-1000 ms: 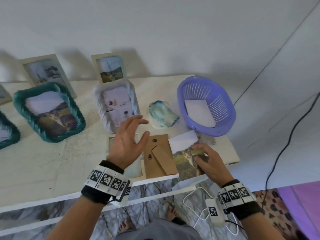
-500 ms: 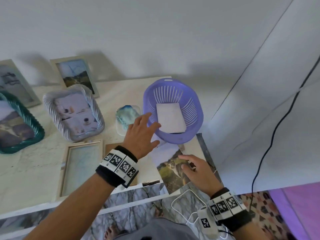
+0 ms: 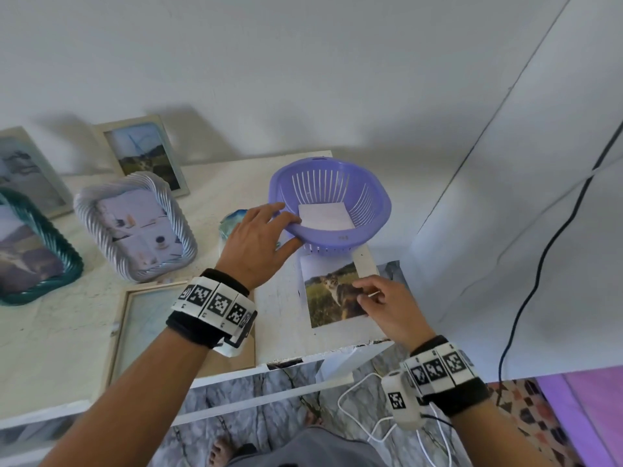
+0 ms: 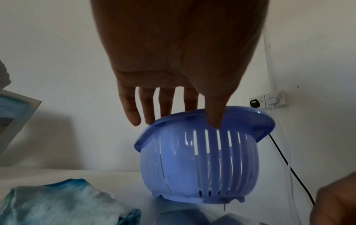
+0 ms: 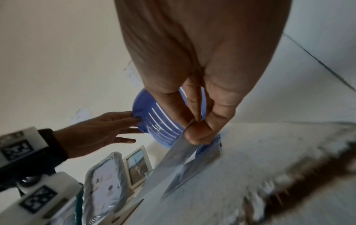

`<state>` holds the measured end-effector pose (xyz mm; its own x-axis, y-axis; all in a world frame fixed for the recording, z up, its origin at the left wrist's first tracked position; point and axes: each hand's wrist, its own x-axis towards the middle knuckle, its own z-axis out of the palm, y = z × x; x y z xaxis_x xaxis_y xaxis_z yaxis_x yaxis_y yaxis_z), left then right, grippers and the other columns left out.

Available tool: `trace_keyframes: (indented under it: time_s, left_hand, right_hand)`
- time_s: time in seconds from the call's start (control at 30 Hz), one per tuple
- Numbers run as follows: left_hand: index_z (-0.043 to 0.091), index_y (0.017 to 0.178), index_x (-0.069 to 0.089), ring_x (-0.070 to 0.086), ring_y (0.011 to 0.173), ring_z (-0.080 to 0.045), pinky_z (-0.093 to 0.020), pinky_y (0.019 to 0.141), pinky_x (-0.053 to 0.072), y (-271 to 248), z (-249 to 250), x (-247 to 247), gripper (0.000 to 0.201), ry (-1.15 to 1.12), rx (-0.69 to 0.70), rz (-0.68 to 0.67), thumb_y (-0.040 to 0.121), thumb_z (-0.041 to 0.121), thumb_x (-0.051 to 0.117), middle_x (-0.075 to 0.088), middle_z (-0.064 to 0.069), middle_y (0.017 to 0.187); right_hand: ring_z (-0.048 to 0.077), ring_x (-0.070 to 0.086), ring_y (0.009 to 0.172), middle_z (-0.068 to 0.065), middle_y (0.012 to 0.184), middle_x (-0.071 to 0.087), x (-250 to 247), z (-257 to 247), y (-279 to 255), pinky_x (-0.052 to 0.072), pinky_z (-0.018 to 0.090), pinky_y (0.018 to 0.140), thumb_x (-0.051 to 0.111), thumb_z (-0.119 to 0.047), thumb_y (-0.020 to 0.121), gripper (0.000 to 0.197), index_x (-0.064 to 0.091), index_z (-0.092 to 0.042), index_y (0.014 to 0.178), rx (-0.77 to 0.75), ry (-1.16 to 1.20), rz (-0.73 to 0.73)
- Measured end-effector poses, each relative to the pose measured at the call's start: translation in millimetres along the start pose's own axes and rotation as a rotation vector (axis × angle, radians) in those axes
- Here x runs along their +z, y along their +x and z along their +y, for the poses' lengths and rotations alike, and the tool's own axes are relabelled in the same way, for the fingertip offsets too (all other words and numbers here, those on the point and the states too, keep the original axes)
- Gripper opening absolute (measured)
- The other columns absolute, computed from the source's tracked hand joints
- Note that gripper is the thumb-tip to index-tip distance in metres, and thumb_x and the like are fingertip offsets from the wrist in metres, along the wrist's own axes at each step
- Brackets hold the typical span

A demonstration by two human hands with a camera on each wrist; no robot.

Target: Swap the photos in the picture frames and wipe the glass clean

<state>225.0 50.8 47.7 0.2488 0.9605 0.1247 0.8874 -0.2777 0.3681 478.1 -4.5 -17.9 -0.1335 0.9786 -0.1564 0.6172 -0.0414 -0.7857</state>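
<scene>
Under the right hand: the cat photo (image 3: 332,291) lies on the white table (image 3: 279,315), held at its right edge.
Right hand: the right hand (image 3: 391,306) pinches the photo's edge between thumb and fingertips (image 5: 196,134), the remaining fingers curled in.
Photo's lie: long axis runs from the person toward the wall; its far end reaches the foot of the purple basket (image 3: 371,210).
Left of the left wrist: an empty wooden frame (image 3: 141,325) lies flat, glass up.
Left hand: the left hand (image 3: 258,246) grips the basket's near rim, thumb on the slatted wall outside, fingers over the lip.
Inside the basket: a white sheet (image 3: 325,215) lies flat.
Just left of the left hand: a blue cloth (image 4: 63,202).
</scene>
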Motion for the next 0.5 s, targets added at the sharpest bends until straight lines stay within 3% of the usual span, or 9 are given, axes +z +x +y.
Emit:
trace_keyframes:
  time_s: [0.07, 0.2, 0.5]
  left_hand:
    - [0.020, 0.126, 0.061, 0.042, 0.134, -0.030, -0.042, 0.107, 0.036, 2.1, 1.3, -1.1, 0.040, -0.024, 0.002, 0.011, 0.095, 0.045, 0.057, 0.051, -0.009, 0.144]
    - [0.020, 0.129, 0.060, 0.041, 0.135, -0.029, -0.041, 0.109, 0.035, 5.8, 0.7, -4.4, 0.041, -0.045, -0.001, 0.002, 0.096, 0.044, 0.056, 0.050, -0.008, 0.144]
    - [0.020, 0.129, 0.060, 0.042, 0.134, -0.030, -0.042, 0.109, 0.035, 5.9, -2.2, -5.7, 0.042, -0.059, 0.004, -0.004, 0.095, 0.045, 0.056, 0.051, -0.009, 0.144]
  right_hand:
    - [0.007, 0.060, 0.079, -0.006, 0.096, 0.063, -1.0, -4.2, 14.3, 0.048, 0.019, 0.080, 0.060, -0.011, 0.093, 0.021, 0.068, -0.015, 0.112, 0.008, -0.099, 0.027]
    - [0.018, 0.061, 0.098, 0.004, 0.111, 0.066, 1.9, -11.4, 37.1, 0.040, 0.019, 0.083, 0.057, -0.018, 0.095, 0.024, 0.067, -0.013, 0.116, -0.009, -0.277, 0.017]
    - [0.024, 0.060, 0.100, 0.007, 0.111, 0.063, 16.8, -5.4, 53.8, 0.051, 0.036, 0.081, 0.052, -0.024, 0.095, 0.025, 0.062, -0.021, 0.118, -0.029, -0.491, -0.027]
